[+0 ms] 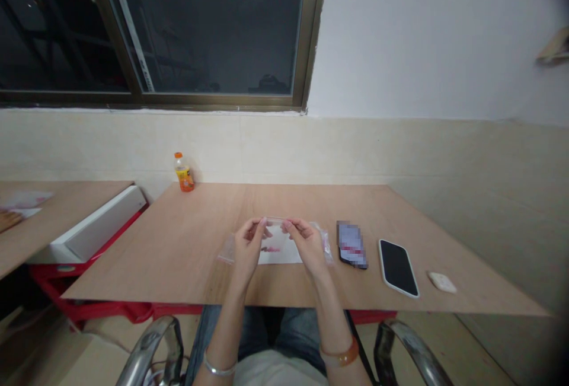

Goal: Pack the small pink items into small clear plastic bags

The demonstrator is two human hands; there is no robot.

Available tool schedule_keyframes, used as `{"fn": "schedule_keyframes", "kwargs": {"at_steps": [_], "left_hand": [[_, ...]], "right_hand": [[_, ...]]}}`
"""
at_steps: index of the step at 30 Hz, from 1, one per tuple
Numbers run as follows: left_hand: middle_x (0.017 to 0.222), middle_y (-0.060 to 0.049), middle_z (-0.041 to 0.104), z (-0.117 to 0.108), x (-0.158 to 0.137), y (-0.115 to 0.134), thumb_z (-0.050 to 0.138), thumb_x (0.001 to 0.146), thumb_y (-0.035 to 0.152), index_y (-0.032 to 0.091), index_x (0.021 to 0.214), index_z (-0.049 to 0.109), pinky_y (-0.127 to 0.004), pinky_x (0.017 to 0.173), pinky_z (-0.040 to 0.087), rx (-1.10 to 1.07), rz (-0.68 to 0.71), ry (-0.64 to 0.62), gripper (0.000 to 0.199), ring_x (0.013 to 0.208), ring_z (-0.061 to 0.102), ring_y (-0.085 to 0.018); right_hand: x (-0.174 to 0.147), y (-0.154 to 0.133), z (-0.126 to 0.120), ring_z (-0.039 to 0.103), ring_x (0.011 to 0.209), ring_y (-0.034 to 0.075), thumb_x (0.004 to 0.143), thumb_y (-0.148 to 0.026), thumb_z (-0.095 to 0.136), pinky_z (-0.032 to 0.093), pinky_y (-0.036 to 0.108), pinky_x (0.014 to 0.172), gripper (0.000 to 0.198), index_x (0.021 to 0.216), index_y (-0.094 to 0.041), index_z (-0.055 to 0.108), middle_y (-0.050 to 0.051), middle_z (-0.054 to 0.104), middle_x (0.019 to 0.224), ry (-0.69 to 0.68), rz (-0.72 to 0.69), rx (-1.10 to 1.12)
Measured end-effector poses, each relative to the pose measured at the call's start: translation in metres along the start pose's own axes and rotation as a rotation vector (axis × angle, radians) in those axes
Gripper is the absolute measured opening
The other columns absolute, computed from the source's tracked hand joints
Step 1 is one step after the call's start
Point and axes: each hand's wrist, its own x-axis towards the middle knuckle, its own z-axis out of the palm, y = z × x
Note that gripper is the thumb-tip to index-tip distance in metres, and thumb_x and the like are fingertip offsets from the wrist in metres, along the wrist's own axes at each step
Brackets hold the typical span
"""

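My left hand (249, 246) and my right hand (310, 246) are raised over the table, thumbs and fingers pinched. Between their fingertips stretches a thin, pale strand (275, 220); its exact kind is too small to make out. Below them a white sheet (287, 255) lies on the tabletop, with a small patch of pink and dark red bits (270, 249) on it. Clear plastic (328, 245) sticks out beside the sheet on the right, and more clear plastic (226, 249) shows at the left.
Right of the hands lie a phone with a lit, blurred screen (352, 245), a dark-screened phone (399, 267) and a small white object (442, 282). An orange drink bottle (184, 174) stands at the back left of the wooden table (178, 255). Metal armrests (155, 344) flank me.
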Motion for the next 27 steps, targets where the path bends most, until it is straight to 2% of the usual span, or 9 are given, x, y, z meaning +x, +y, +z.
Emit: {"fn": "schedule_keyframes", "kwargs": {"at_steps": [4, 13, 19, 21, 24, 27], "left_hand": [[0.058, 0.001, 0.061, 0.001, -0.002, 0.002, 0.062, 0.074, 0.041, 0.015, 0.080, 0.066, -0.020, 0.048, 0.048, -0.055, -0.068, 0.002, 0.027, 0.054, 0.057, -0.011], [0.074, -0.005, 0.070, -0.001, 0.002, -0.006, 0.068, 0.069, 0.033, 0.014, 0.076, 0.069, -0.023, 0.064, 0.049, -0.031, -0.036, -0.070, 0.020, 0.068, 0.062, -0.016], [0.074, -0.005, 0.070, -0.002, 0.002, -0.008, 0.066, 0.072, 0.035, 0.015, 0.076, 0.070, -0.023, 0.061, 0.048, 0.065, -0.014, -0.040, 0.021, 0.068, 0.062, -0.016], [0.074, -0.005, 0.070, -0.002, 0.002, -0.008, 0.066, 0.072, 0.034, 0.015, 0.075, 0.070, -0.024, 0.065, 0.049, 0.084, 0.008, -0.025, 0.020, 0.070, 0.063, -0.017], [0.076, -0.005, 0.071, -0.001, 0.002, -0.009, 0.067, 0.071, 0.033, 0.015, 0.075, 0.070, -0.026, 0.070, 0.049, 0.063, 0.021, -0.025, 0.018, 0.073, 0.063, -0.017], [0.077, -0.006, 0.072, -0.001, 0.003, -0.009, 0.069, 0.068, 0.034, 0.015, 0.076, 0.071, -0.026, 0.067, 0.049, 0.012, -0.030, -0.045, 0.021, 0.072, 0.064, -0.018]], "right_hand": [[-0.002, 0.001, 0.002, 0.059, 0.066, 0.016, 0.068, -0.038, 0.068, 0.045, 0.027, 0.062, 0.023, 0.080, -0.018, 0.069, 0.003, 0.068, 0.073, -0.011, 0.042, 0.048], [-0.004, -0.003, 0.005, 0.058, 0.062, 0.016, 0.071, -0.038, 0.064, 0.045, 0.026, 0.058, 0.021, 0.076, -0.018, 0.066, 0.004, 0.066, 0.067, 0.021, -0.014, -0.029], [-0.006, -0.002, 0.009, 0.060, 0.062, 0.016, 0.072, -0.038, 0.064, 0.046, 0.026, 0.056, 0.021, 0.075, -0.018, 0.067, 0.003, 0.067, 0.066, 0.012, -0.022, -0.036], [-0.006, -0.002, 0.011, 0.061, 0.063, 0.017, 0.070, -0.038, 0.066, 0.047, 0.027, 0.057, 0.021, 0.075, -0.018, 0.068, 0.004, 0.068, 0.069, 0.008, -0.001, -0.007], [-0.008, -0.003, 0.013, 0.061, 0.068, 0.018, 0.069, -0.038, 0.067, 0.050, 0.028, 0.057, 0.023, 0.081, -0.018, 0.070, 0.005, 0.070, 0.079, -0.015, 0.030, 0.042], [-0.009, -0.004, 0.013, 0.061, 0.067, 0.018, 0.071, -0.039, 0.066, 0.051, 0.029, 0.057, 0.022, 0.081, -0.020, 0.070, 0.004, 0.070, 0.076, -0.007, 0.023, 0.048]]}}
